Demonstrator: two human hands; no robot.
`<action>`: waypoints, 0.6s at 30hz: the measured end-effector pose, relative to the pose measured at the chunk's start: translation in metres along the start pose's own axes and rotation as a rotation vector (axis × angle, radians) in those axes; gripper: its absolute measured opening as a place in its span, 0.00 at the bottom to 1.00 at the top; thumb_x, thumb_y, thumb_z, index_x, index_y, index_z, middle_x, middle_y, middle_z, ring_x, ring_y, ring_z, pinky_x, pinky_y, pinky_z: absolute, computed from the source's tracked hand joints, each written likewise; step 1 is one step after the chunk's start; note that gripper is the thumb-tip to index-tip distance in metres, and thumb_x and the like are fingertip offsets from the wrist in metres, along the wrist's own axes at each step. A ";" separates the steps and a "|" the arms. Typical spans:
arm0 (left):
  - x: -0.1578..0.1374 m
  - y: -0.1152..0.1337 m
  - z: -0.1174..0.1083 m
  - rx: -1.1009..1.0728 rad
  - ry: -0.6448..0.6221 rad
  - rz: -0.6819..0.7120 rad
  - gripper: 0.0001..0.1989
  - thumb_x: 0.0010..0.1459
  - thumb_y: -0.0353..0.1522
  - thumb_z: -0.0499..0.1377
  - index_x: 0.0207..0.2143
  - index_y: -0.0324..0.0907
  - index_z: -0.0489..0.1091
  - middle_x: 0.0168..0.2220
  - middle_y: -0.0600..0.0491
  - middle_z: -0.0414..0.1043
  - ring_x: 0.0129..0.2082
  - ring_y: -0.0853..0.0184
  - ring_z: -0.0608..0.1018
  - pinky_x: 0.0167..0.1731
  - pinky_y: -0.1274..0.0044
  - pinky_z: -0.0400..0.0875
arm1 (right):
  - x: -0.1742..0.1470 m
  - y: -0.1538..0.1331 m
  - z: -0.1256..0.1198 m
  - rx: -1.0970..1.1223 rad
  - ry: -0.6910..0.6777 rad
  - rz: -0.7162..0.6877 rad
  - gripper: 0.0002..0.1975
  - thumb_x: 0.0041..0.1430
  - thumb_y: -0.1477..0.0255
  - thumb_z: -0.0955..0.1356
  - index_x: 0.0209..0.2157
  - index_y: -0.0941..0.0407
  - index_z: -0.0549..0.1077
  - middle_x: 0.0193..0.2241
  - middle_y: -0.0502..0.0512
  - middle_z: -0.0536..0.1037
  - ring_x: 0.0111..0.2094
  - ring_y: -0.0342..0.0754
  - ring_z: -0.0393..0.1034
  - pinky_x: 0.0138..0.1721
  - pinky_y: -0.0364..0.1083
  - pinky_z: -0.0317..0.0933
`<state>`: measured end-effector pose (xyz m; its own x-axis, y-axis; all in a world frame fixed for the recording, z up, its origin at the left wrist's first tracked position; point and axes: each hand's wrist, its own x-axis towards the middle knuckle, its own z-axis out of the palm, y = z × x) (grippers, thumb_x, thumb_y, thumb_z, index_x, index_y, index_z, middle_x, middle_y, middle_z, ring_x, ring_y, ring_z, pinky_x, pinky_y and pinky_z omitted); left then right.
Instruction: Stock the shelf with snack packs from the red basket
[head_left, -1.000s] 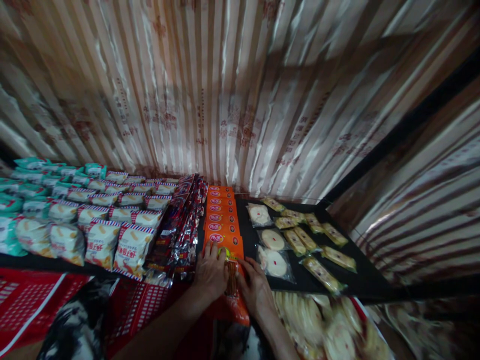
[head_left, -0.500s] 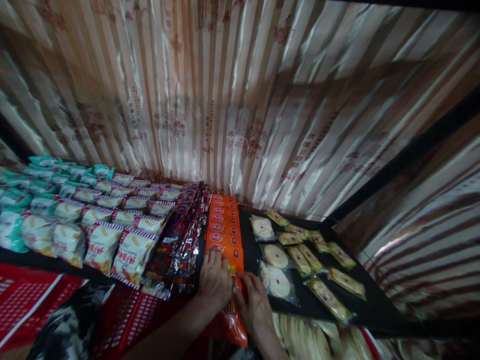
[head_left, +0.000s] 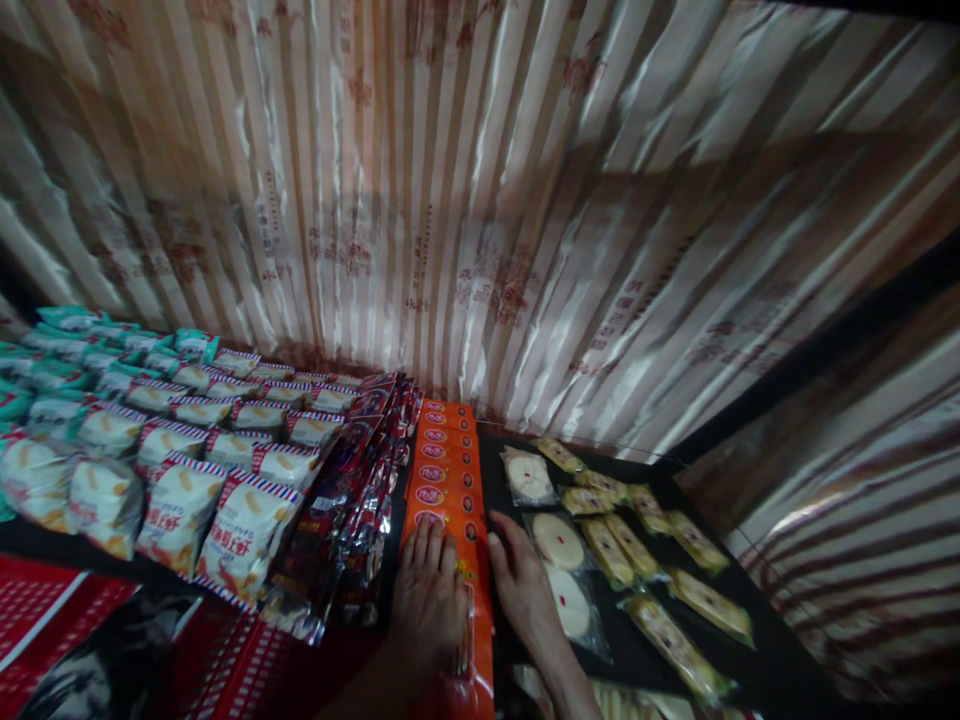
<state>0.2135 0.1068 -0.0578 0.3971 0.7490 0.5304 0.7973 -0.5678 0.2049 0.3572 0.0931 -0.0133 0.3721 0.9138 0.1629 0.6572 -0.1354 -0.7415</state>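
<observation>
1. The front orange snack packet [head_left: 482, 640] is found at the near end of a column of overlapping orange packets [head_left: 439, 452] on the black tabletop [head_left: 765, 660]; its lower end is cut off by the bottom of the view.
2. The left hand [head_left: 429, 590] is laid palm down over this packet, fingers stretched forward; whether anything is gripped beneath the palm cannot be told.
3. The right hand [head_left: 529, 580] is held apart from the left, just beside the packet's right edge, with thumb and fingers parted. Contact with the edge cannot be confirmed.
4. Light, flat pressure is best applied by the left hand, since brittle contents could be crushed by a hard push.
5. The right edge is best squared with the side of the right hand, so that the column is kept straight.
6. The overlap should be matched to the packets behind, with each printed oval logo left showing.
7. Room should be left on both sides: dark red foil packets [head_left: 330, 530] could be nudged on the left, and bagged round white cakes [head_left: 559, 540] by the right wrist.
</observation>
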 end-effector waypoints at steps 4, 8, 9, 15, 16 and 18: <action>-0.003 0.000 0.001 -0.008 0.042 -0.009 0.21 0.55 0.34 0.51 0.51 0.35 0.66 0.56 0.41 0.62 0.57 0.53 0.63 0.51 0.63 0.65 | 0.049 -0.006 0.015 0.175 -0.024 0.157 0.34 0.58 0.54 0.56 0.57 0.62 0.60 0.59 0.64 0.61 0.61 0.53 0.53 0.61 0.55 0.46; -0.002 0.002 0.003 -0.003 0.050 -0.032 0.21 0.54 0.33 0.52 0.50 0.36 0.66 0.55 0.42 0.63 0.57 0.53 0.64 0.50 0.63 0.66 | 0.073 0.001 0.038 0.224 -0.008 0.189 0.37 0.57 0.51 0.54 0.59 0.64 0.58 0.60 0.66 0.58 0.62 0.53 0.50 0.62 0.54 0.41; -0.002 0.002 0.004 0.002 0.057 -0.036 0.21 0.53 0.33 0.52 0.49 0.36 0.67 0.55 0.42 0.64 0.56 0.53 0.64 0.50 0.63 0.66 | 0.075 0.004 0.043 0.230 0.008 0.182 0.37 0.57 0.51 0.54 0.59 0.64 0.58 0.60 0.65 0.58 0.62 0.53 0.50 0.62 0.53 0.42; -0.002 0.001 0.007 0.040 0.112 -0.018 0.20 0.53 0.32 0.51 0.48 0.35 0.68 0.54 0.42 0.66 0.56 0.54 0.65 0.50 0.63 0.66 | 0.071 0.010 0.055 0.233 0.037 0.220 0.39 0.58 0.49 0.50 0.60 0.63 0.55 0.60 0.64 0.58 0.62 0.51 0.49 0.61 0.52 0.43; -0.002 0.000 0.006 0.045 0.113 -0.014 0.20 0.53 0.32 0.51 0.48 0.35 0.68 0.53 0.41 0.66 0.55 0.53 0.65 0.50 0.63 0.66 | 0.071 0.010 0.055 0.234 0.031 0.221 0.39 0.57 0.49 0.50 0.60 0.64 0.55 0.61 0.64 0.57 0.62 0.51 0.49 0.62 0.52 0.42; -0.002 -0.002 0.005 0.052 0.104 -0.006 0.20 0.54 0.33 0.51 0.48 0.34 0.67 0.53 0.41 0.66 0.56 0.53 0.65 0.50 0.63 0.66 | 0.072 0.008 0.055 0.228 0.029 0.218 0.41 0.57 0.48 0.50 0.60 0.66 0.55 0.61 0.65 0.56 0.62 0.51 0.48 0.62 0.51 0.41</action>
<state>0.2136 0.1080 -0.0632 0.3452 0.7110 0.6126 0.8230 -0.5430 0.1665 0.3533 0.1791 -0.0434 0.5087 0.8609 -0.0002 0.3972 -0.2349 -0.8872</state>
